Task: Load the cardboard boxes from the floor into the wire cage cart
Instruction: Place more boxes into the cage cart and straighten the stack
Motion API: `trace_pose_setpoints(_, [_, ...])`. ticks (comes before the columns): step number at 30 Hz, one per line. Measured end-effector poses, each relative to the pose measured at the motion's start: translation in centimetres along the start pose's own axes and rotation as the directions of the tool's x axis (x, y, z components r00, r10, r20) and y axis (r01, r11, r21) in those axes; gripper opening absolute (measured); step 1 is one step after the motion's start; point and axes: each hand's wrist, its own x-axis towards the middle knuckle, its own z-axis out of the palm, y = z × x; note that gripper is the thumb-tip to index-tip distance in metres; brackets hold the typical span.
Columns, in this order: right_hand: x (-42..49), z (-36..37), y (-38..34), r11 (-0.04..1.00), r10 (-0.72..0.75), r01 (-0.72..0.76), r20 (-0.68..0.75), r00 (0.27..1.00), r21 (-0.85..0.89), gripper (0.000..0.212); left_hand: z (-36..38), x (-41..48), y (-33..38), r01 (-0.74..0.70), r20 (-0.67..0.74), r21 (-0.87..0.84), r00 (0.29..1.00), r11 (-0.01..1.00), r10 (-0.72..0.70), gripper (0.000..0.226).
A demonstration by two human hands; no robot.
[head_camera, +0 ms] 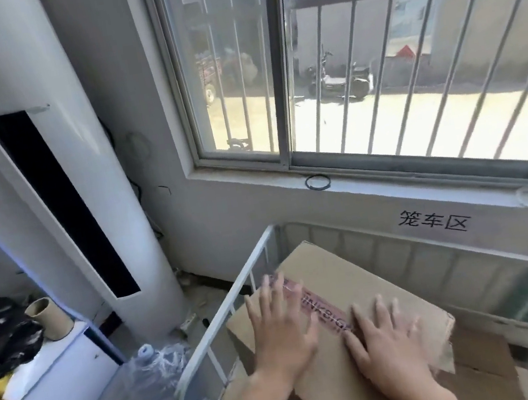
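A brown cardboard box (330,279) with a strip of printed tape along its top lies inside the white wire cage cart (225,313), under the window. My left hand (278,329) lies flat on the box top with fingers spread. My right hand (387,342) presses flat beside it, on the right of the tape. Another cardboard box (481,359) sits lower in the cart, partly covered by the top one. The floor boxes are out of view.
A tall white standing air conditioner (56,184) rises to the left of the cart. A large plastic water bottle (150,366) stands between them. A white cabinet (51,371) at the left carries a black bag and a cardboard tube. The windowsill (392,186) runs behind the cart.
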Motion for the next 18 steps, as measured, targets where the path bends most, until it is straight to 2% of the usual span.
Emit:
trace_pose_setpoints(2, [-2.6, 0.6, -1.1, 1.0, -0.016, 0.016, 0.006, 1.0, -0.008, 0.072, 0.7, 3.5, -0.8, -0.109, 0.235, 0.065, 0.968, 0.992, 0.091, 0.064])
trace_pose_setpoints(4, [-4.7, 1.3, -1.8, 0.993, -0.118, 0.117, -0.219, 0.969, -0.02, 0.079, 2.0, 6.1, -2.0, -0.183, 0.424, 0.081, 0.896, 0.98, 0.133, 0.065])
trace_pose_setpoints(6, [-5.4, 2.2, -1.9, 0.973, -0.227, 0.227, -0.414, 0.882, -0.051, 0.077, 3.1, 7.7, -2.8, -0.217, 0.5, 0.076, 0.853, 0.973, 0.151, 0.065])
trace_pose_setpoints(8, [-4.9, 2.1, -1.1, 0.965, -0.244, 0.259, -0.48, 0.843, -0.037, 0.074, 3.8, 8.1, -3.1, -0.221, 0.513, 0.101, 0.847, 0.97, 0.14, 0.066])
trace_pose_setpoints(10, [-3.7, 1.7, 0.2, 0.951, -0.295, 0.304, -0.442, 0.847, -0.052, 0.072, 4.0, 8.1, -3.3, -0.179, 0.489, 0.137, 0.868, 0.974, 0.091, 0.07])
trace_pose_setpoints(12, [-2.5, 1.5, 1.7, 0.933, -0.357, 0.35, -0.287, 0.889, -0.079, 0.07, 3.8, 7.5, -3.7, -0.089, 0.453, 0.151, 0.891, 0.984, 0.011, 0.075])
trace_pose_setpoints(15, [-0.6, 1.3, 4.2, 0.924, -0.381, 0.381, -0.058, 0.923, -0.01, 0.066, 3.7, 5.2, -4.0, 0.036, 0.376, 0.201, 0.92, 0.979, -0.111, 0.081])
trace_pose_setpoints(16, [-0.1, 1.3, 4.9, 0.912, -0.41, 0.41, -0.042, 0.911, -0.005, 0.065, 3.6, 4.3, -4.0, 0.068, 0.349, 0.222, 0.926, 0.973, -0.144, 0.081])
trace_pose_setpoints(18, [0.4, 1.3, 5.3, 0.899, -0.428, 0.435, -0.099, 0.898, 0.058, 0.064, 3.4, 3.0, -4.1, 0.095, 0.313, 0.26, 0.933, 0.961, -0.177, 0.081])
